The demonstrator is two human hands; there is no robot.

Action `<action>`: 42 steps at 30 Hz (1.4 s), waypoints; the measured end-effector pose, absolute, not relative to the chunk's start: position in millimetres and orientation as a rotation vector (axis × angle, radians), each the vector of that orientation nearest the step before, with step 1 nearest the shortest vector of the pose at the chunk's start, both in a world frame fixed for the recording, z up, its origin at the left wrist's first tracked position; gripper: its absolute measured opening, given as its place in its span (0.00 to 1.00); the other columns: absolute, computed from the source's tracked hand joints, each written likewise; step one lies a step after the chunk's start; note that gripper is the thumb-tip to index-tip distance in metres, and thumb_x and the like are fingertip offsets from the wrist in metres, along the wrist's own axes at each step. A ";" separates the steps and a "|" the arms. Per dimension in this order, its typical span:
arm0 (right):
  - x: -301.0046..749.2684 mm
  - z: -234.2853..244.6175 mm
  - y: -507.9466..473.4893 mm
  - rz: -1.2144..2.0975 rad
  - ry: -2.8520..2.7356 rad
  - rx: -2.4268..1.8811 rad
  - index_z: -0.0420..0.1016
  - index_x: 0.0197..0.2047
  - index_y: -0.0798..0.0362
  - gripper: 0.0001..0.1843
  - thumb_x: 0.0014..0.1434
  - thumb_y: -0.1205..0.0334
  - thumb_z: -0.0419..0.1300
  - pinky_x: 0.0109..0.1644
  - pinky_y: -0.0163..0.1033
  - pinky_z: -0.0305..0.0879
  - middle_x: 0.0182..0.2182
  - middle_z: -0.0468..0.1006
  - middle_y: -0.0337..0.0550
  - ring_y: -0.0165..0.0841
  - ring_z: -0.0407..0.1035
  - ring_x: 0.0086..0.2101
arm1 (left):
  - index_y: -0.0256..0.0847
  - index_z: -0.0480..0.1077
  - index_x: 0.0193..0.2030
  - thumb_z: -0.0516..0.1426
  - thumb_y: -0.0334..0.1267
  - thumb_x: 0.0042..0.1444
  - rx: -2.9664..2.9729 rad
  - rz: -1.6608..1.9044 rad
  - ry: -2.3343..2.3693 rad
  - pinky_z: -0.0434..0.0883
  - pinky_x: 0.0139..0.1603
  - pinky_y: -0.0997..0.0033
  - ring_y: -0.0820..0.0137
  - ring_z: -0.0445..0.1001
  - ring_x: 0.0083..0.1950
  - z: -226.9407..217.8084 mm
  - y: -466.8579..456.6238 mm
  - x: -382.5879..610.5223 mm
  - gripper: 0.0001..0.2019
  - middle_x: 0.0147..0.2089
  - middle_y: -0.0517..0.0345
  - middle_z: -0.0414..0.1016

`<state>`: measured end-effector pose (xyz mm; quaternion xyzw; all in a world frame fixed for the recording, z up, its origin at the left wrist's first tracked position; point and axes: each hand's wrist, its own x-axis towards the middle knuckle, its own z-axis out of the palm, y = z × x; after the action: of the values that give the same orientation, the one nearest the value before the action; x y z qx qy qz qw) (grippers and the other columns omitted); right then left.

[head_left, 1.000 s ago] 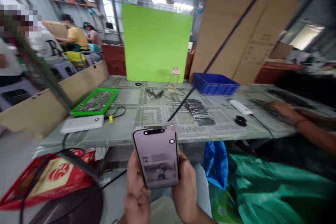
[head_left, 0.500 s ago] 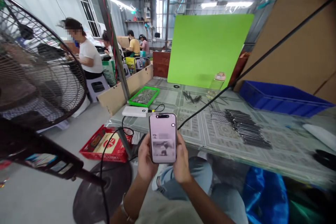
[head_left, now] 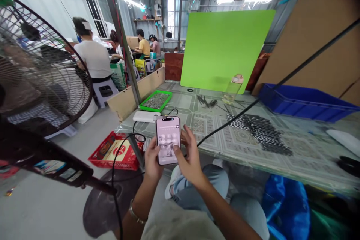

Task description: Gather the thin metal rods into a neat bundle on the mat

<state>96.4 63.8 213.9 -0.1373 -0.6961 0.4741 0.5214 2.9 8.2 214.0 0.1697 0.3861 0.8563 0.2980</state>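
A smartphone (head_left: 168, 140) with a lit screen is upright in front of me, below the near edge of the table (head_left: 295, 174). My left hand (head_left: 152, 161) is wrapped round its left side and lower end. My right hand (head_left: 189, 155) has come off the phone: its fingers are spread behind the right edge and the thumb touches the lower part of the screen. My knees in jeans (head_left: 213, 183) show under the hands.
On the table lie a white power bank (head_left: 146, 116), a green tray (head_left: 156, 101) of metal parts, rows of dark rods (head_left: 260, 131), a bottle (head_left: 233, 88), a blue bin (head_left: 305, 103) and a green board (head_left: 225, 48). A standing fan (head_left: 39, 82) fills the left. A red basket (head_left: 116, 152) sits on the floor. People sit at the far left.
The view swung left, bringing the fan into sight. My right hand let go of the phone's side, spread its fingers and put its thumb on the screen, which now shows a different picture.
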 end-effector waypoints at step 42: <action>97.9 239.2 79.1 0.936 -2.155 -0.274 0.63 0.58 0.50 0.29 0.52 0.69 0.57 0.66 0.53 0.54 0.63 0.56 0.54 0.42 0.53 0.64 | 0.45 0.73 0.48 0.63 0.46 0.42 0.348 2.316 1.037 0.72 0.49 0.63 0.61 0.76 0.50 213.8 10.2 3.6 0.23 0.48 0.58 0.79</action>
<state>97.9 79.1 239.2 -0.1074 -0.8432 0.3663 0.3785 3.6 10.2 213.8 0.1301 0.3878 0.8665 0.2862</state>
